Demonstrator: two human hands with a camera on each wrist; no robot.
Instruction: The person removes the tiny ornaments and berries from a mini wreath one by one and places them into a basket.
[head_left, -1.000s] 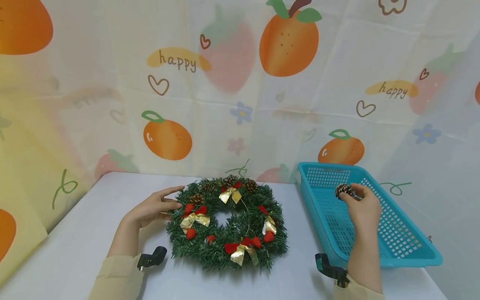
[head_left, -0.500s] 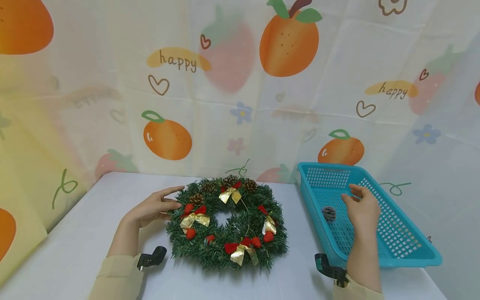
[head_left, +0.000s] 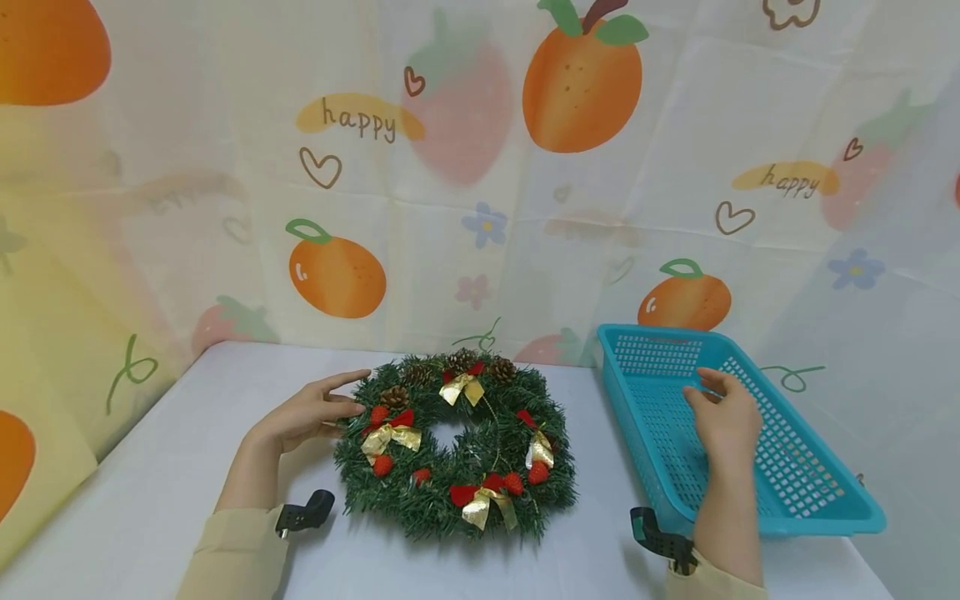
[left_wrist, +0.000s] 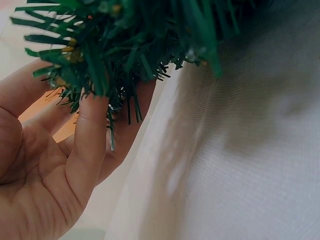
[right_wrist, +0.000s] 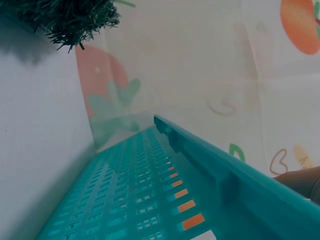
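Observation:
A green Christmas wreath (head_left: 450, 467) with gold-and-red bows, red berries and pine cones lies on the white table. My left hand (head_left: 307, 412) is at its left edge, fingers relaxed and touching the outer greenery. In the left wrist view, the needles of the wreath (left_wrist: 130, 45) hang between and over the fingers (left_wrist: 90, 130). Over the blue plastic basket (head_left: 622, 417) my right hand (head_left: 727, 421) hovers with loosely bent fingers and holds nothing. No loose pine cone shows inside the basket, whose near-left floor is hidden by its wall.
The basket stands at the table's right side, its near end close to the right edge. A fruit-printed cloth (head_left: 465, 250) hangs right behind the table (head_left: 585, 542). Black camera mounts (head_left: 303, 515) sit on both wrists.
My right hand has let go of the pine cone, which fell into the basket and has dropped from sight. The left hand and wreath stay put; the head view shifts slightly.

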